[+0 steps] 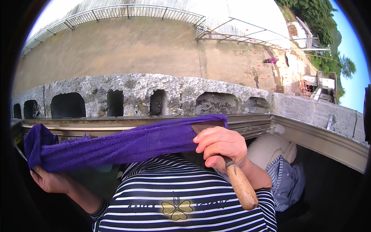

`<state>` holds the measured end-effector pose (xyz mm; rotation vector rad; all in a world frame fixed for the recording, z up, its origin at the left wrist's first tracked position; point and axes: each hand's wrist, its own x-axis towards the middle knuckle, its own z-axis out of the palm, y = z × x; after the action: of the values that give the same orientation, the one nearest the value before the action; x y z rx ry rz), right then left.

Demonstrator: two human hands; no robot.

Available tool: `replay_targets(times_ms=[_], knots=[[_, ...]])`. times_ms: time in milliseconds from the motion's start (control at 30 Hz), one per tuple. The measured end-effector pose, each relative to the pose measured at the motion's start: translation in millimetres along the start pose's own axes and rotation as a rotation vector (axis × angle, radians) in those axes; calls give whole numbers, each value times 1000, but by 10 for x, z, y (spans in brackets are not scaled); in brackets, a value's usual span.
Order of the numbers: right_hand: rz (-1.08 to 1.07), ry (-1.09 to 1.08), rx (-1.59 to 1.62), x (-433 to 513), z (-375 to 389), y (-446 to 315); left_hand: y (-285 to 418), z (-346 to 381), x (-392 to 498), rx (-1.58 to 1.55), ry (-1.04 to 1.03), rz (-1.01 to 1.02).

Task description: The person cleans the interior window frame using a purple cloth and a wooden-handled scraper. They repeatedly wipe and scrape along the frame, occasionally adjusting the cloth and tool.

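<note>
A long purple towel (116,148) stretches across the view between both hands, folded over near its left end. My left hand (50,178) grips the towel's lower left edge. At the right, my right hand (223,145) is closed around the brown blade or neck part of a tool, just above its worn wooden handle (242,185), which points down to the right. The towel's right end wraps over the brown flat part (207,126) of this tool. The tool's exact kind is hidden by the towel and fingers.
A metal window frame (316,139) runs behind the towel and along the right. Beyond it lies a rough concrete ledge (136,84) with holes. Bundled bedding or cloth (284,179) lies right of the body. Outside, a person (272,60) is far off near a railing (127,11).
</note>
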<state>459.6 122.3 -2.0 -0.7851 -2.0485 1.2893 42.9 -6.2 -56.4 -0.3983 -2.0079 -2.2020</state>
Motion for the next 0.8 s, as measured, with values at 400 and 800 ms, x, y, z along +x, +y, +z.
replay_targets(times_ms=[400,800], knots=[[-424,-371,-233,419,-157,94,59,-85,-314,-157,-165,57],[-593,-288,-89,885,745,114,118,-424,218,-114,48,256]])
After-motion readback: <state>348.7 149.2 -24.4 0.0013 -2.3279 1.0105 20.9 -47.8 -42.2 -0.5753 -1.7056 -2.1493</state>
